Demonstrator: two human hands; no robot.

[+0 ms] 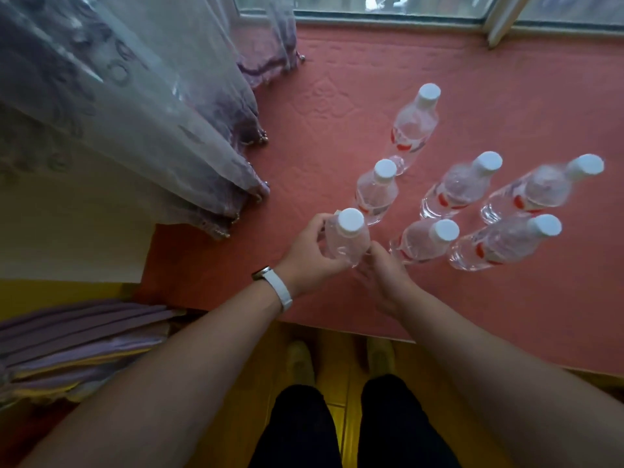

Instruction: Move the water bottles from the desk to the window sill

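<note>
Several clear water bottles with white caps and red labels stand upright on the pink cloth of the window sill (337, 106). My left hand (312, 255) wraps the left side of the nearest bottle (347, 236), at the front left of the group. My right hand (381, 268) touches the same bottle low on its right side. Just behind it stands another bottle (376, 192), and a third one (413, 125) stands farther back. Other bottles (462, 187) stand to the right in two rows.
A sheer purple curtain (135, 113) hangs at the left and reaches onto the sill. The window frame (388, 15) runs along the back. Folded purple fabric (77, 336) lies low at the left. My legs and slippers stand on the yellow floor (341, 349) below the sill's front edge.
</note>
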